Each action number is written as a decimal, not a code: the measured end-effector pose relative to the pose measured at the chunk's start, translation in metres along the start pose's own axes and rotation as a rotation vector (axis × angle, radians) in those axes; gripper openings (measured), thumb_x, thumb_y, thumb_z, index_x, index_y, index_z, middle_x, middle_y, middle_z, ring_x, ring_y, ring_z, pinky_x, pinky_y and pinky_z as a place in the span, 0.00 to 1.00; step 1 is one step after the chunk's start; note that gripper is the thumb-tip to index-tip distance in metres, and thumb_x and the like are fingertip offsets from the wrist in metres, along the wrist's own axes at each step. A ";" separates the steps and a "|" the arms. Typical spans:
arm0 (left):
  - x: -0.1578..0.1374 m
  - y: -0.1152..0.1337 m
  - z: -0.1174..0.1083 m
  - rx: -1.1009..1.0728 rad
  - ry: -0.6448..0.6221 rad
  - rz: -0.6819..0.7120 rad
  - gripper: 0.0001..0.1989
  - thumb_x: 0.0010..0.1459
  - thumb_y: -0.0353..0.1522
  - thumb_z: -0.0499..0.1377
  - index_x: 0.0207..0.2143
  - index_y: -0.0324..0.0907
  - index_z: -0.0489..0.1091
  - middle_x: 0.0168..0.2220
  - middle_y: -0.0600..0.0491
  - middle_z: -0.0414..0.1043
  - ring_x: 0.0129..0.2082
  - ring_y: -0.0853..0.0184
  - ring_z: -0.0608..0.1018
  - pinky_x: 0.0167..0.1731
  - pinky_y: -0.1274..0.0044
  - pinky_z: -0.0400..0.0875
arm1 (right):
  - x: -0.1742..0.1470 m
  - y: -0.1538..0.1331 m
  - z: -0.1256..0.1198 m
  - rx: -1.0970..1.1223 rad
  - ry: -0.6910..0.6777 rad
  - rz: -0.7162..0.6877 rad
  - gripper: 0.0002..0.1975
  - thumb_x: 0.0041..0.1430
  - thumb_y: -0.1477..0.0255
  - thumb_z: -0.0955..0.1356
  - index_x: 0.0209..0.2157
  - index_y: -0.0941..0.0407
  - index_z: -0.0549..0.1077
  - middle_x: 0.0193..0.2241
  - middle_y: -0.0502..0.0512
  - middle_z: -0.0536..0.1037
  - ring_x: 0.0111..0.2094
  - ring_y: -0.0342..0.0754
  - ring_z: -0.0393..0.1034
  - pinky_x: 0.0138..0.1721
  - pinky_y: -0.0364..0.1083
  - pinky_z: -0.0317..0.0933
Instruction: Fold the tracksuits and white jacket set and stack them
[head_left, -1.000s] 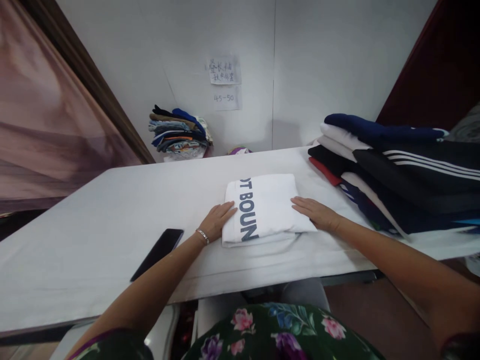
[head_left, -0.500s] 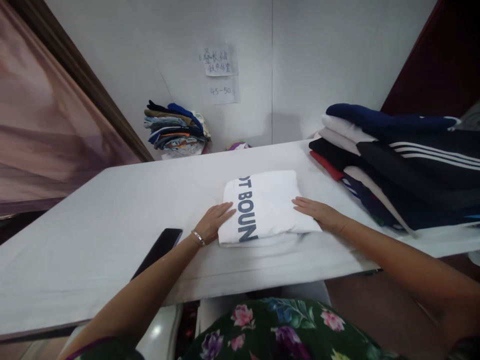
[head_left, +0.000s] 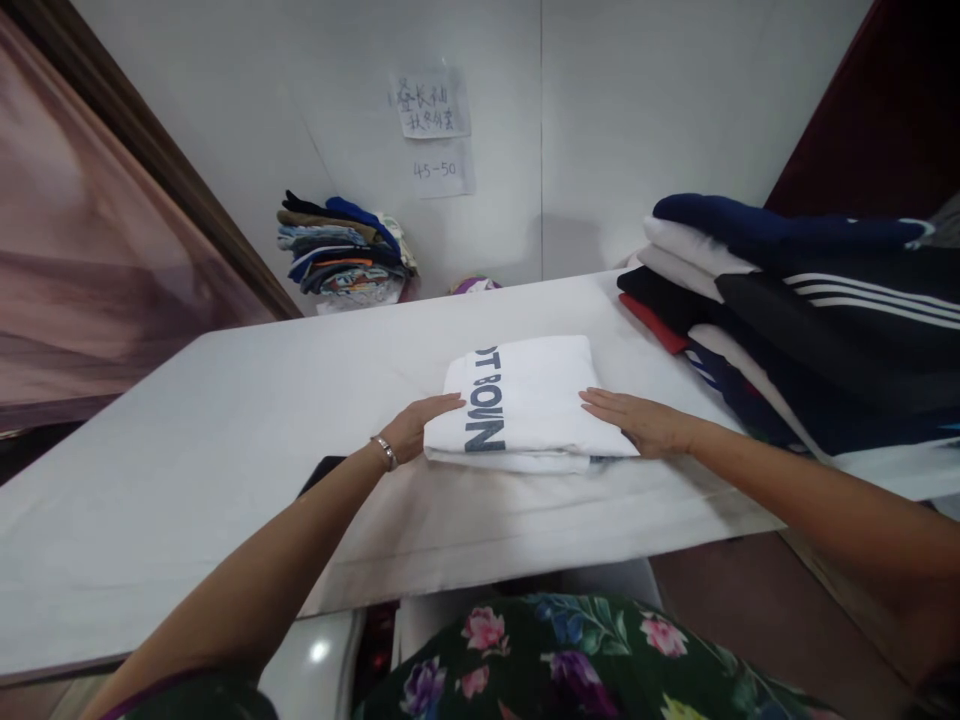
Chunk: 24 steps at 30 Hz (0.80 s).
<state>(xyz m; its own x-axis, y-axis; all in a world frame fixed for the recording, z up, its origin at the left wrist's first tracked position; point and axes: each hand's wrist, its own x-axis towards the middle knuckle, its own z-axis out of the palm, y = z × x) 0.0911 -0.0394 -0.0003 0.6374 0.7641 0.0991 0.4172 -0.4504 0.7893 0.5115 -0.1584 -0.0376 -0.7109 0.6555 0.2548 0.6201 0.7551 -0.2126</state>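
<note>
A folded white shirt (head_left: 536, 400) with dark printed letters lies in front of me on the white-covered table. My left hand (head_left: 420, 422), a metal bracelet at its wrist, holds the left side, fingertips on top and thumb out of sight. On the opposite side my right hand (head_left: 637, 418) has its fingers stretched over the top, close together; the shirt's near right corner hides the thumb. Along the near edge the folded layers show, with a bit of dark print under the right end. A dark phone (head_left: 321, 470) is mostly covered by my left forearm.
At right, a big pile of folded dark, white and red clothes (head_left: 810, 330) reaches close to my right arm. A smaller clothes stack (head_left: 349, 250) stands by the back wall. Handwritten paper signs (head_left: 435, 125) hang above. The white tablecloth (head_left: 187, 480) extends left.
The shirt's near edge has shifted away from me and sits higher, with its under-layers now showing. My left hand has turned more to the side edge. My left forearm covers more of the phone.
</note>
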 end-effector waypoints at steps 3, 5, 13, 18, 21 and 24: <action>0.004 0.004 -0.007 -0.053 -0.031 -0.038 0.21 0.57 0.36 0.52 0.51 0.41 0.71 0.55 0.48 0.68 0.53 0.62 0.72 0.53 0.67 0.67 | -0.001 -0.003 -0.001 0.026 0.009 0.010 0.42 0.56 0.73 0.66 0.67 0.57 0.40 0.66 0.60 0.44 0.66 0.53 0.38 0.64 0.57 0.46; 0.010 0.007 -0.013 -0.028 -0.042 -0.047 0.21 0.53 0.36 0.55 0.49 0.41 0.72 0.55 0.49 0.69 0.54 0.61 0.72 0.55 0.67 0.65 | -0.002 -0.004 -0.001 0.046 0.011 0.014 0.45 0.55 0.71 0.68 0.67 0.57 0.39 0.66 0.61 0.43 0.66 0.54 0.37 0.64 0.57 0.45; 0.037 0.021 -0.037 0.349 -0.128 -0.058 0.24 0.52 0.36 0.54 0.52 0.40 0.69 0.52 0.49 0.72 0.51 0.61 0.74 0.54 0.72 0.64 | -0.007 -0.008 0.005 0.035 0.015 0.059 0.54 0.50 0.59 0.72 0.67 0.56 0.35 0.67 0.64 0.39 0.66 0.58 0.35 0.63 0.59 0.45; 0.048 0.020 -0.044 0.511 -0.125 0.007 0.22 0.53 0.33 0.51 0.50 0.38 0.70 0.50 0.48 0.73 0.51 0.61 0.74 0.54 0.73 0.64 | -0.006 -0.016 0.011 0.097 0.208 0.093 0.43 0.56 0.56 0.67 0.66 0.55 0.44 0.65 0.63 0.48 0.65 0.57 0.42 0.63 0.58 0.45; 0.055 0.019 -0.044 0.552 -0.088 0.051 0.21 0.53 0.32 0.49 0.46 0.39 0.72 0.49 0.48 0.74 0.52 0.60 0.73 0.55 0.71 0.63 | 0.000 -0.020 0.013 0.237 0.386 0.250 0.32 0.60 0.58 0.63 0.63 0.54 0.54 0.61 0.61 0.59 0.62 0.56 0.51 0.61 0.56 0.49; 0.061 0.024 -0.045 0.481 0.073 0.009 0.17 0.51 0.33 0.52 0.41 0.39 0.74 0.46 0.47 0.76 0.52 0.59 0.73 0.55 0.71 0.64 | 0.014 -0.022 0.010 0.405 0.583 0.493 0.25 0.60 0.56 0.61 0.54 0.55 0.66 0.50 0.59 0.72 0.55 0.57 0.62 0.56 0.56 0.57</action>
<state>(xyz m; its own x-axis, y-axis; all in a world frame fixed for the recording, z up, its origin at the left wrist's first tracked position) 0.1113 0.0169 0.0517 0.6023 0.7819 0.1607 0.6751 -0.6064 0.4202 0.4845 -0.1654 -0.0385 -0.0397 0.8848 0.4644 0.5680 0.4023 -0.7180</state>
